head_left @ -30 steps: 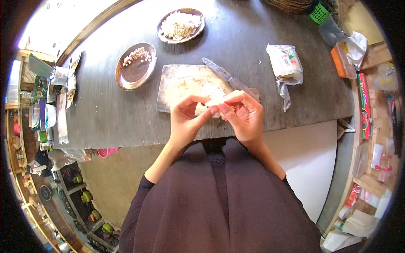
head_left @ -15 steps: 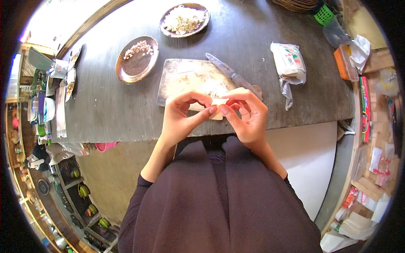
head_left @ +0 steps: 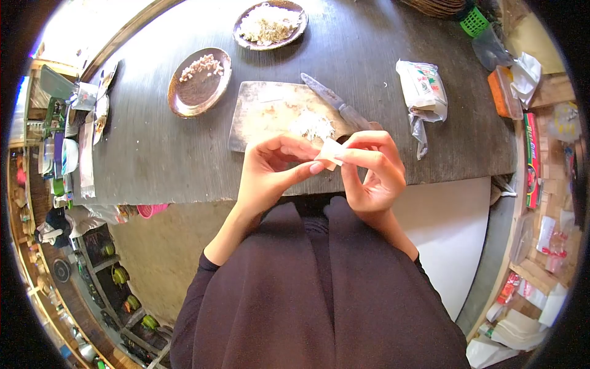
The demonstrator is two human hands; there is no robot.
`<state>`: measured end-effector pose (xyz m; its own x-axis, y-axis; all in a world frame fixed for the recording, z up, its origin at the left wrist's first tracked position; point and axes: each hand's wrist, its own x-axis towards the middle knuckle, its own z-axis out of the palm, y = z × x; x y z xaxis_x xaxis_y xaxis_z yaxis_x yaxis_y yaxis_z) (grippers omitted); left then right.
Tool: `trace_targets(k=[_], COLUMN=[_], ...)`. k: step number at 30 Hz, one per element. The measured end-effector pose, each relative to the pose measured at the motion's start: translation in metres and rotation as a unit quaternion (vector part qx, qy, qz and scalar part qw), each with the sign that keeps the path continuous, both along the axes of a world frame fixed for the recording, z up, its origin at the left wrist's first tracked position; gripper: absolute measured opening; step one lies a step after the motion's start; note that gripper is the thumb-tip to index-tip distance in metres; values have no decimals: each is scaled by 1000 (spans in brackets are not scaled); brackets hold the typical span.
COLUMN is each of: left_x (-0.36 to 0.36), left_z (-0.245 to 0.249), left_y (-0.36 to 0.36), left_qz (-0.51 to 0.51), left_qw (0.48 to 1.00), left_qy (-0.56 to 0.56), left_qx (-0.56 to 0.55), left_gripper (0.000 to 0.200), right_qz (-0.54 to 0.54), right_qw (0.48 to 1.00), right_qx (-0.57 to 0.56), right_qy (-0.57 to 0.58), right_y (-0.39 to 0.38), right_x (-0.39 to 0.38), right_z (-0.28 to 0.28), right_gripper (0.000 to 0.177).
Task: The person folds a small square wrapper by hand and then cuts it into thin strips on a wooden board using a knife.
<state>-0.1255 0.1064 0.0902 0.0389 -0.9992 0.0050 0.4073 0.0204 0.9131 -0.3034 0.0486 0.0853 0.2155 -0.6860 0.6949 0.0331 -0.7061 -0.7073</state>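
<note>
A small pale dough wrapper [head_left: 330, 154], apparently folded, is pinched between my two hands just over the table's near edge. My left hand [head_left: 267, 172] grips its left side between thumb and fingers. On its right side, my right hand [head_left: 376, 172] closes thumb and fingertips. Whether anything lies inside the wrapper cannot be seen. Right beyond my hands is a worn cutting board [head_left: 255, 117] bearing a small heap of white shreds [head_left: 313, 125]. A knife [head_left: 332, 98] lies across the board's right corner, its handle towards me.
A brown plate [head_left: 200, 101] with small pinkish diced pieces stands left of the board. Farther back is another plate [head_left: 246, 42] heaped with pale shreds. On the right lies a white plastic package [head_left: 423, 89]. An orange container [head_left: 505, 92] sits at the table's right edge.
The wrapper has turned and tilted upward between my fingers. My right hand has shifted slightly right, its thumb drawn lower, and more of the white shreds on the board now shows.
</note>
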Motion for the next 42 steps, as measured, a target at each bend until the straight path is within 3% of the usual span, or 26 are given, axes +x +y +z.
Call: trace_targets(k=[7, 20, 42], left_x=[-11, -15, -15], left_z=[-4, 3, 11], left_y=[4, 7, 10], left_qz=[25, 84, 127], left_qw=[996, 993, 981], left_qy=[68, 0, -106], left_qx=[-42, -82, -97], left_gripper=[22, 23, 17], right_qz=[25, 44, -44], right_qw=[1000, 999, 991], right_qx=[10, -1, -97], right_qy=[-9, -7, 75], right_y=[2, 4, 6], right_x=[-2, -2, -2], right_z=[5, 5, 2], right_gripper=[20, 22, 31])
